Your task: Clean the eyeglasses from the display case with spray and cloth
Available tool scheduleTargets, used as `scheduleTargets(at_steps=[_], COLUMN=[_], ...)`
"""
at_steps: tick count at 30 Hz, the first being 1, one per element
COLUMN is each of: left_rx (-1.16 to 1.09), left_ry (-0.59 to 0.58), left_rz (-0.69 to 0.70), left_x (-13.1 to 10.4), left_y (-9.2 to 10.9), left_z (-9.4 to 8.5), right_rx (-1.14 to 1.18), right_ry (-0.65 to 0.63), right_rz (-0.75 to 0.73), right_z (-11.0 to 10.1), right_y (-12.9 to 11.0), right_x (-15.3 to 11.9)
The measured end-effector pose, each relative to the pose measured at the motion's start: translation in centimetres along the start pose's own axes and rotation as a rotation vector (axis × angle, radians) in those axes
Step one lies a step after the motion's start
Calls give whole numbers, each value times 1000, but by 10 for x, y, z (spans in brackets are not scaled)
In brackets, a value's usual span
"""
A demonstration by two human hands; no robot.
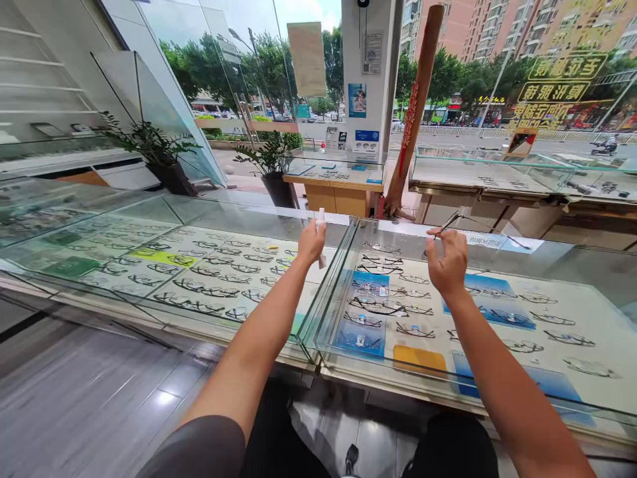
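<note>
My left hand [312,242] is closed around a slim whitish, partly clear object [321,216], perhaps a small bottle; its ends stick out above and below my fist. My right hand [448,259] pinches a pair of eyeglasses [450,222] between thumb and fingers. One thin dark temple of the glasses reaches out to the right, while my fingers cover part of the frame. Both hands are above the glass display counter [343,259]. Inside the right case, rows of eyeglass frames [378,305] lie on white and blue panels beneath my right hand.
The left case holds more frames [213,289] and a yellow strip [164,257]. A white paper with print [502,241] lies on the right counter's far edge. Beyond stand potted plants [279,176], a small display table [343,189] and a wooden trunk [415,99].
</note>
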State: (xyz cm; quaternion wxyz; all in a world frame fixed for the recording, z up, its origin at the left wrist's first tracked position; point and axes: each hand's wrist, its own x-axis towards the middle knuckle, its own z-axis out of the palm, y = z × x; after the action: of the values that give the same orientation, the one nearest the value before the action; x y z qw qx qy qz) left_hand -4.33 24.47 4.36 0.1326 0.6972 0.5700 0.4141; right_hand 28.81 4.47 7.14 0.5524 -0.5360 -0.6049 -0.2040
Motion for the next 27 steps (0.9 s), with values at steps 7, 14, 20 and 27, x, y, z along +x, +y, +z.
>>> scheduleTargets(at_steps=[7,14,20,27], left_rx=[-2,-544,-1099,-1482], left_ry=[15,-27,-565,-905], left_rz=[45,164,-15,-282], left_x=[1,-19,-34,-56], left_y=[-3,41,113,126], left_z=[3,2,22,20], right_rx=[239,583,675,806], right_ry=[-92,-296,-421,-648], right_rz=[109,306,392,490], right_z=[5,20,17,23], right_y=[-22,-22,-11,-13], right_x=[25,22,15,8])
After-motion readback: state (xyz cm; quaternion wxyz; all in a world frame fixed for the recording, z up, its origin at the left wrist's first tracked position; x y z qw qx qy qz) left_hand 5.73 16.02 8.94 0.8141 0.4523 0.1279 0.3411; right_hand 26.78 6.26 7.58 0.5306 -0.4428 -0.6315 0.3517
